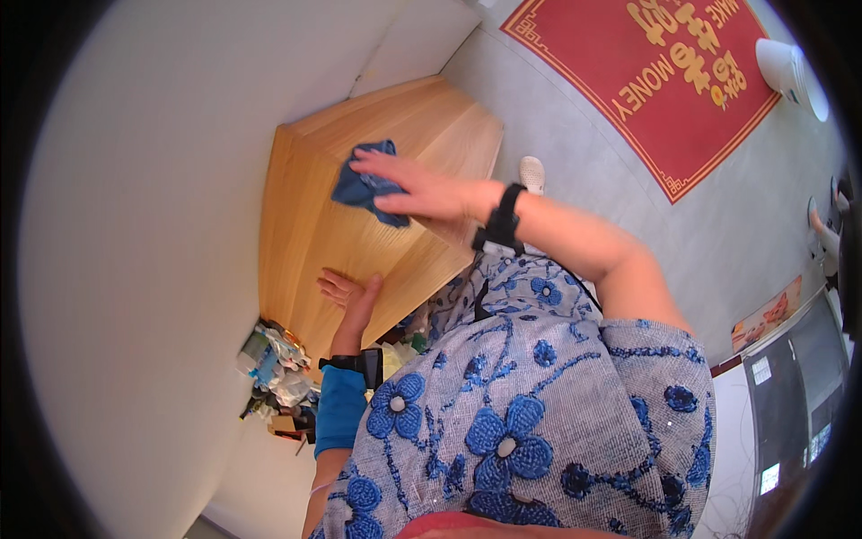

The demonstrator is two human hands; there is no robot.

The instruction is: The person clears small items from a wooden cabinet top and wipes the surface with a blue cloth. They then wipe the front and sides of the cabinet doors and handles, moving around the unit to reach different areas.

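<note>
My right hand (431, 192) lies over a crumpled dark blue cloth (353, 188), fingers spread across it and thumb along its near side. Beneath the cloth is a light wood-grain counter or cabinet (303, 229), close to the edge between two of its faces. My left hand (350, 290) rests on the same wood panel nearer my body, with no object in it and the thumb apart from the fingers. A black strap with a small device circles each wrist, and a blue sleeve covers my left forearm.
A pale wall (148, 236) borders the wood on the left. Assorted bags and packages (279, 374) pile up beside its near left end. Rightward, a red mat (579, 40) bearing writing, white stacked buckets (784, 74) and a white perforated shoe (532, 172) are on grey floor. Another person's leg (827, 237) shows far right.
</note>
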